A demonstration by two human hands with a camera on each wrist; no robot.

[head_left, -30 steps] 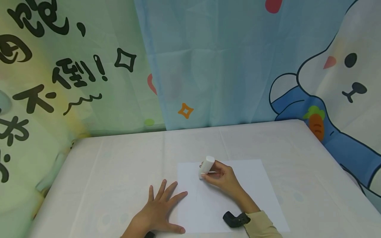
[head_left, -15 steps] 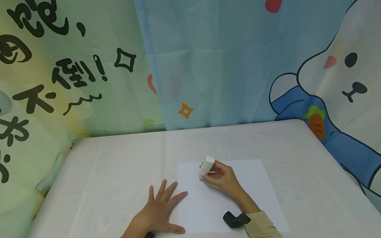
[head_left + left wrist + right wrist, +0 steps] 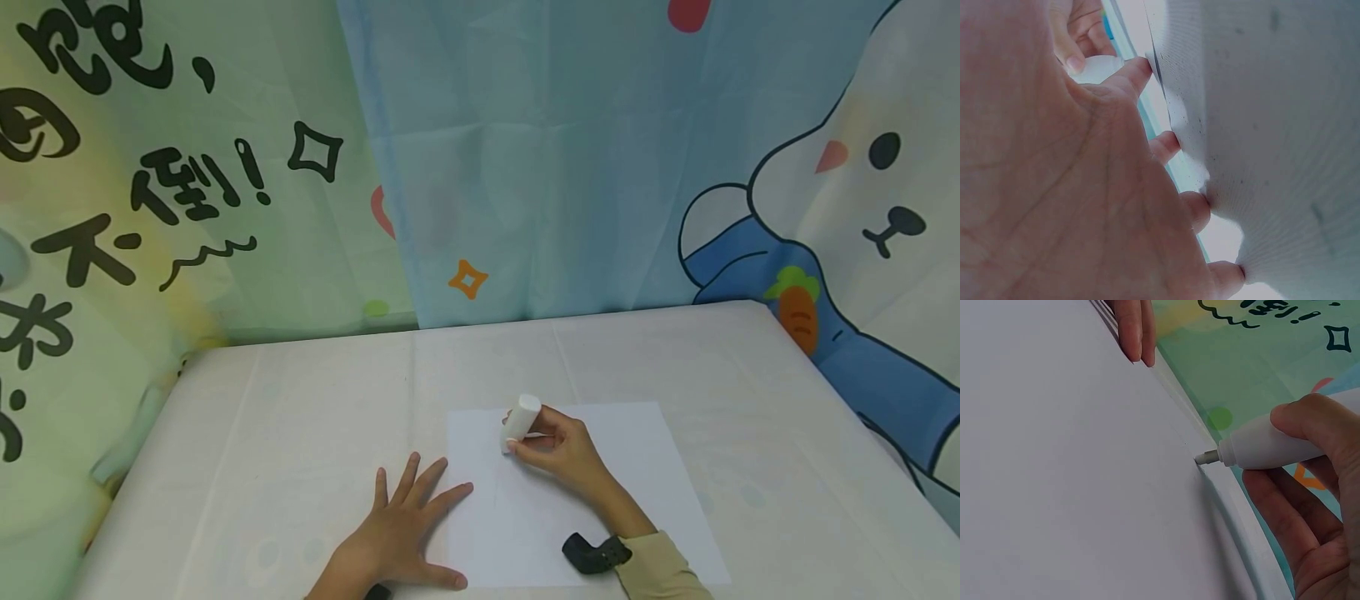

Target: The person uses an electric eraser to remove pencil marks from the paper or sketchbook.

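The right hand (image 3: 558,446) leans in from the low right, its wrist over the white paper (image 3: 622,483). The left hand (image 3: 408,529) is palm down, fingers spread wide apart. A black bent thing (image 3: 592,554) sits by the tan sleeve (image 3: 663,567). The paper lies on the white counter (image 3: 300,417). The right hand pinches a fat white pen (image 3: 1275,444), tip on the paper. The left pointing finger touches the paper's edge.

Printed blue-green backdrop (image 3: 510,167) behind white-covered table (image 3: 300,408)
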